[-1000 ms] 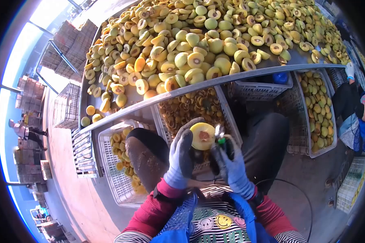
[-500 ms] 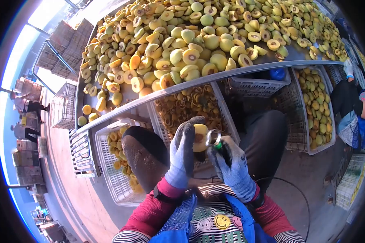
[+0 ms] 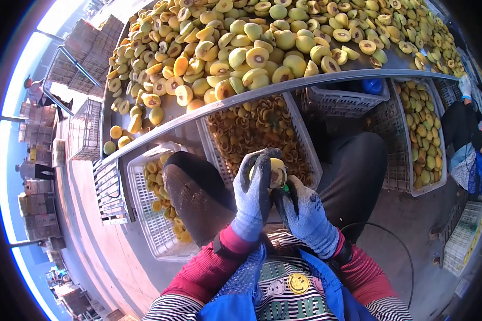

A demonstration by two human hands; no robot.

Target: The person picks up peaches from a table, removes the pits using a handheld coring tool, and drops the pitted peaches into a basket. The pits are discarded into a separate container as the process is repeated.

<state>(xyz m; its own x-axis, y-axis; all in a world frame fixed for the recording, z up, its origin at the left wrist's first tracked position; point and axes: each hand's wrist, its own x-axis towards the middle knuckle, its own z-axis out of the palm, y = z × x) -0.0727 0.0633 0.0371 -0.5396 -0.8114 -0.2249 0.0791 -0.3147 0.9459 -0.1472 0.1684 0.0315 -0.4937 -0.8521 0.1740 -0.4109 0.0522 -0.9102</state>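
The left hand point(image 3: 251, 192) held a fruit point(image 3: 277, 174) between thumb and fingers, towards six o'clock from the scrap crate point(image 3: 303, 131). The right hand point(image 3: 304, 206), curled round a tool point(image 3: 286, 188) with a green part, sat at the fruit's four o'clock, the tip hidden. Slick flesh could have sent the tool into the left hand; a loose grip could have dropped the fruit.
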